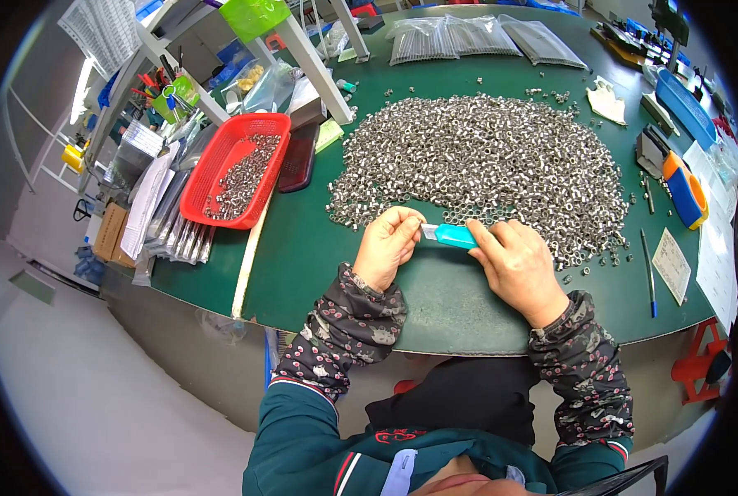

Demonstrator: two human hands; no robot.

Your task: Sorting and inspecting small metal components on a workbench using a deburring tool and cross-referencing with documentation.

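We pinch the small blue tool [454,236] in both hands [392,245] [516,263], fingers pressed together, beside the metal ring pile [480,161]; next we pick rings carefully.

Teal-handled tool [454,236], horizontal, by heap of metal rings [485,157], possibly nuts.

Green worktable [319,273], grey floor [96,397], white shelving [303,50]

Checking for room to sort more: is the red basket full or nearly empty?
Partly filled: small metal parts cover the middle of the red basket, floor bare elsewhere.
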